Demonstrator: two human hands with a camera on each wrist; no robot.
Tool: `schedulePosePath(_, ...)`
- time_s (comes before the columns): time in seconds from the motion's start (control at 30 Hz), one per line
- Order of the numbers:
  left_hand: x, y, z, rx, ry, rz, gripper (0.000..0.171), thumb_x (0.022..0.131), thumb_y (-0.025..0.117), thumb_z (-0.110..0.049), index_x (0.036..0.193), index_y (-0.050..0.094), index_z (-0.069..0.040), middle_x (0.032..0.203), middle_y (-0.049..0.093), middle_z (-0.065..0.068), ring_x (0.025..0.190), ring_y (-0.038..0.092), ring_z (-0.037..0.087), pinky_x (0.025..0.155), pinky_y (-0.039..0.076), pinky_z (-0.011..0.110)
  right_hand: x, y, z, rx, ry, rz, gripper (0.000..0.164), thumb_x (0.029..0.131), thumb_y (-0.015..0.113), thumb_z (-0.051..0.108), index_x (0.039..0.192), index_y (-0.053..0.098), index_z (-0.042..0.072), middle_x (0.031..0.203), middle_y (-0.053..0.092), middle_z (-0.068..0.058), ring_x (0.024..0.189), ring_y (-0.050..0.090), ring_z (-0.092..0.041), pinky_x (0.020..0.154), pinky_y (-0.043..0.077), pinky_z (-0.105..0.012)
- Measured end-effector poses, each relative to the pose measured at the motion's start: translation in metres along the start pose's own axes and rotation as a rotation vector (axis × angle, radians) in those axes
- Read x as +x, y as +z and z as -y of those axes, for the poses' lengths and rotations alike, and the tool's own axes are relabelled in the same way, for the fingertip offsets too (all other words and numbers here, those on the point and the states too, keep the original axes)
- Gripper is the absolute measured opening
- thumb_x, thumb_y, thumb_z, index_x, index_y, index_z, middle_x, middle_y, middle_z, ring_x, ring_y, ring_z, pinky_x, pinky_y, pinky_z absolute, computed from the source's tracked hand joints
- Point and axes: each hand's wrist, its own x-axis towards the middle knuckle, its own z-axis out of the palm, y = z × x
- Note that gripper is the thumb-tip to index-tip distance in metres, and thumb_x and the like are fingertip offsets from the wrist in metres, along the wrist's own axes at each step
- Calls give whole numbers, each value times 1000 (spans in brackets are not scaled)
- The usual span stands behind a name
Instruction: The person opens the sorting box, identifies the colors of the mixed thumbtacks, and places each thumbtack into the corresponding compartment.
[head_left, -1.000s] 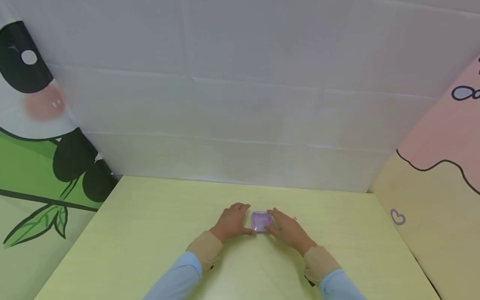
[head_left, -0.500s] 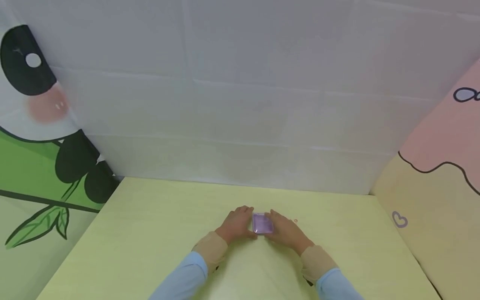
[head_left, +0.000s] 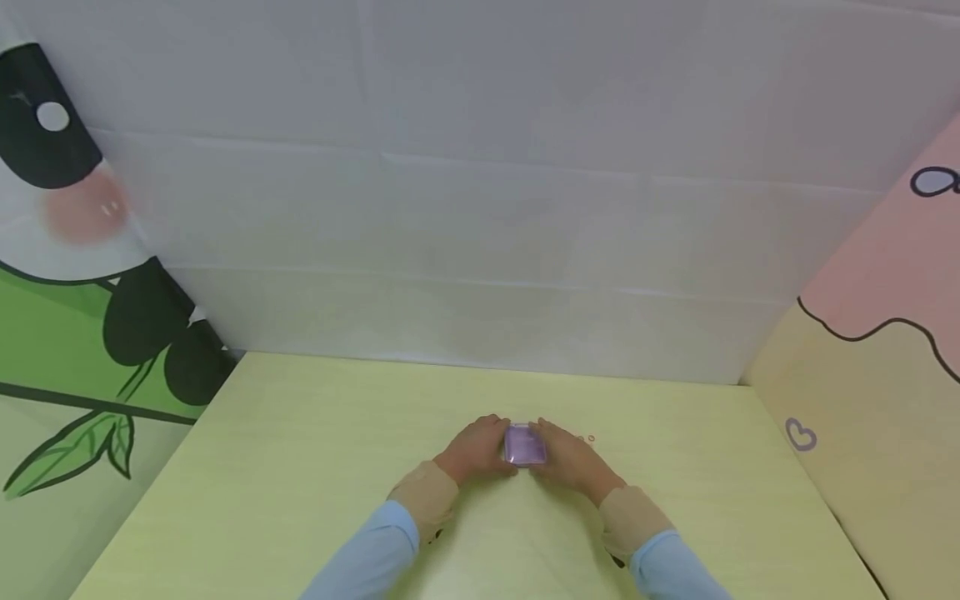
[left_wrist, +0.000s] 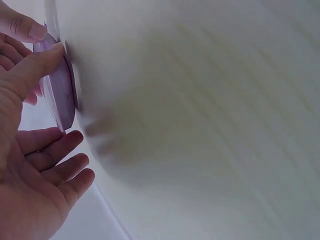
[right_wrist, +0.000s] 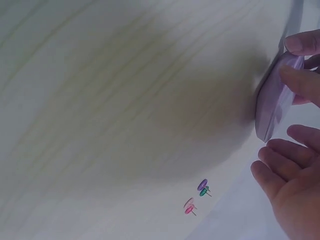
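Note:
A small square purple case [head_left: 525, 445] with a shiny top lies on the pale yellow table between both hands. My left hand [head_left: 480, 448] holds its left side, thumb at the near corner and index fingertip toward the far corner. On the right side my right hand [head_left: 568, 454] holds it the same way. In the left wrist view the left thumb presses the case's [left_wrist: 61, 95] edge, and the other fingers are spread beyond it. The right wrist view has the right thumb on the case's [right_wrist: 272, 105] side, the lower fingers loosely extended.
Several tiny coloured pieces with thin pins [right_wrist: 202, 185], purple, green and pink, lie on the table [head_left: 337, 467] just right of the right hand. A white sheet [head_left: 480, 208] rises behind the table. Printed panels [head_left: 862, 417] flank both sides.
My left hand has moved right, closing the gap to the purple case, and its fingers now meet the left side. The right hand has drawn in slightly; the case stays in nearly the same place.

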Motion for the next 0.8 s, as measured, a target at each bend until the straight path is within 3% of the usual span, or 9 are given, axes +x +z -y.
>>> schedulePosePath(0.27, 2, 0, 0, -17, -7, 11, 63, 68, 83, -25, 120, 59, 3, 112, 66, 17, 100, 61, 29, 92, 55, 43, -2, 2, 0, -14, -52, -1, 61, 82, 71, 14, 135, 49, -9, 139, 49, -36, 122, 49, -48, 101, 45, -60)
schedulePosePath(0.5, 5, 2, 1, 58, -32, 15, 59, 66, 84, -28, 113, 62, 0, 102, 67, 12, 92, 60, 25, 84, 56, 45, -1, 3, 0, -37, -96, 7, 54, 81, 72, 14, 127, 54, -10, 134, 53, -37, 116, 53, -48, 96, 50, -59)
schedulePosePath(0.8, 5, 0, -2, 76, -48, 8, 64, 65, 84, -30, 116, 61, 1, 104, 67, 14, 97, 59, 28, 87, 55, 46, -1, -2, 1, -32, -113, 29, 54, 82, 72, 13, 127, 55, -11, 134, 52, -38, 117, 53, -48, 98, 49, -59)
